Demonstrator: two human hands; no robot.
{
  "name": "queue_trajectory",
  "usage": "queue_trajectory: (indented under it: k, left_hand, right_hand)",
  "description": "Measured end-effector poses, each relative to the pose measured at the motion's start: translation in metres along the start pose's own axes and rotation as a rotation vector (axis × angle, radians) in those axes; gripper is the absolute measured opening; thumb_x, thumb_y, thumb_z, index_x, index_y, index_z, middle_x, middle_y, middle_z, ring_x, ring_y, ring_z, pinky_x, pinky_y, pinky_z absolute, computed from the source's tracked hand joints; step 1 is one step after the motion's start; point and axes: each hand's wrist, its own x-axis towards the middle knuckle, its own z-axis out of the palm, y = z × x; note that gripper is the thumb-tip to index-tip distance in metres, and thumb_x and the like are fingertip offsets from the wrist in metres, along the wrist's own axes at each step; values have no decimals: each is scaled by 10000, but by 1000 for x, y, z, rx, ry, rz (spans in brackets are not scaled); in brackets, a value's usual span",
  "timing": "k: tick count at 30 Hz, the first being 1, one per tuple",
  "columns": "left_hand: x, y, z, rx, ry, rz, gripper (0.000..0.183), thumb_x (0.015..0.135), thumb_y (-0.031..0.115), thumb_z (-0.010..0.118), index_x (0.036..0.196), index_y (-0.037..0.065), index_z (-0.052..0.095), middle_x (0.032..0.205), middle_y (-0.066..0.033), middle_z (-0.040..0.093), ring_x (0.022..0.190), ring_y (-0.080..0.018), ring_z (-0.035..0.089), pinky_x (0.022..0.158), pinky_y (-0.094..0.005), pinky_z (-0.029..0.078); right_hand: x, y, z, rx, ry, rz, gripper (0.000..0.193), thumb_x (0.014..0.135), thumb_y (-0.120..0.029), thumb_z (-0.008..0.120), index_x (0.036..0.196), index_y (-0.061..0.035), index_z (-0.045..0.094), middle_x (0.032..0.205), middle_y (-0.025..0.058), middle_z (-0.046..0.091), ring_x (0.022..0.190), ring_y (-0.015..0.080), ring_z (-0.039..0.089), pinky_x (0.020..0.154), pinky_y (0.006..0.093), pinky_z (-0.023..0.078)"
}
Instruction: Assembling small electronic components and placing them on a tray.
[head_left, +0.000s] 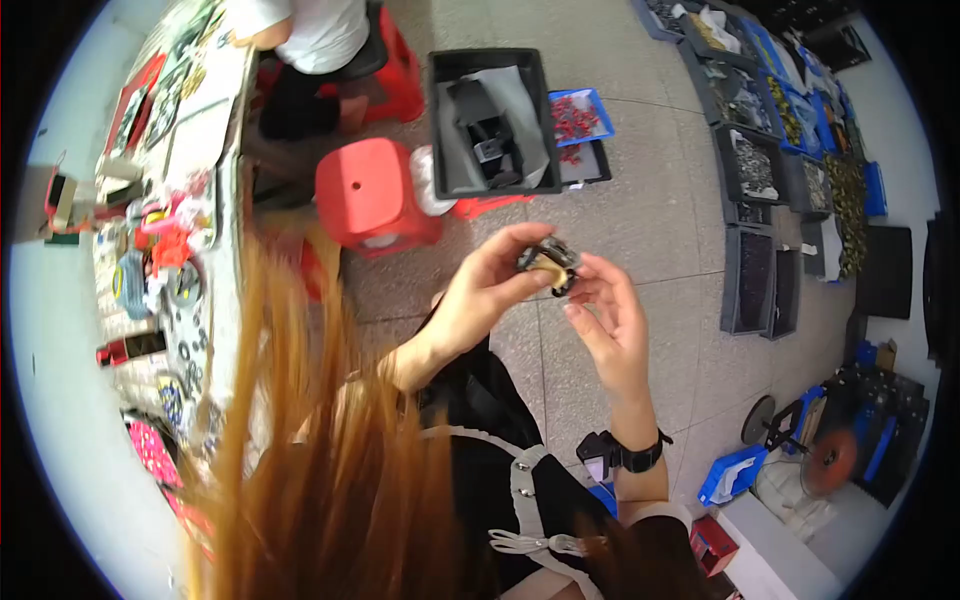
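A: Middle of the frame, both hands up over the grey tiled floor (640, 210). The left hand (490, 285) has its grip pinched on a small black-and-tan assembled part with dark metal edges (549, 267), thumb underneath, fingertips curled over the top.

B: And the right hand (612, 325)?

A: Just to the right of the part and a little lower. Its upper fingertips touch the part's right end; the other fingers are loosely spread, palm turned toward the part. So the grip there is a light fingertip contact, not a full clamp. How firmly it presses, I cannot tell.

B: How does the part lie?

A: Long axis roughly across the frame, dipping a little to the lower right. Left hand carries it from the left end, right hand meets it at the right end. The left hand is the one truly holding.

B: Anything on that right wrist?

A: A black wrist strap with a bulky black device (622, 452) on it.

B: Around them?

A: Above the hands, a dark grey plastic crate with black parts and grey sheet inside (492, 120), beside a shallow blue tray of small red pieces (580, 115). A red plastic stool (372, 195) sits upper left of centre. Far left, a long cluttered work surface (205, 120) runs up the frame, and a second person in a white top (320, 35) sits at its upper end. Rows of grey and blue parts bins (760, 170) line the upper right.
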Motion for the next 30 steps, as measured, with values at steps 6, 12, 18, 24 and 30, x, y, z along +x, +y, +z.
queue_trajectory:
  k: [6,12,18,24,30]
  left_hand:
    - [177,-16,80,-178,-265,5,408,793,-61,486,1168,38,361,1180,-119,445,1048,-175,474,911,-310,371]
    - [319,-41,171,-214,-342,-122,484,794,-47,491,1239,21,313,1101,-108,503,1010,-157,494,888,-297,377]
    - [492,-106,297,-107,-350,-111,431,868,124,454,1261,9,321,1064,-80,522,964,-141,503,842,-292,398]
    - [641,-123,406,-281,-238,-115,455,912,285,363,1259,-5,321,1054,-86,521,926,-153,518,833,-317,429]
    - [811,-109,434,-297,-163,-37,433,880,162,439,1265,7,316,1059,-79,524,918,-145,526,833,-291,423]
  right_hand:
    - [83,-27,-126,-73,461,-138,401,725,46,578,1103,1,451,996,80,488,840,131,497,764,251,414]
    - [140,-41,-275,-320,541,-195,398,714,16,608,1086,0,468,942,62,499,821,128,484,749,249,407]
    - [205,-47,-498,-155,502,-171,314,757,-38,600,1045,17,490,922,57,507,819,112,484,734,231,401]
    - [298,-89,-684,73,316,-15,228,811,-101,560,991,34,528,897,54,558,811,96,509,737,217,396]
    - [450,-98,-808,164,170,-14,229,813,-106,556,996,29,532,918,56,554,828,106,510,758,236,399]
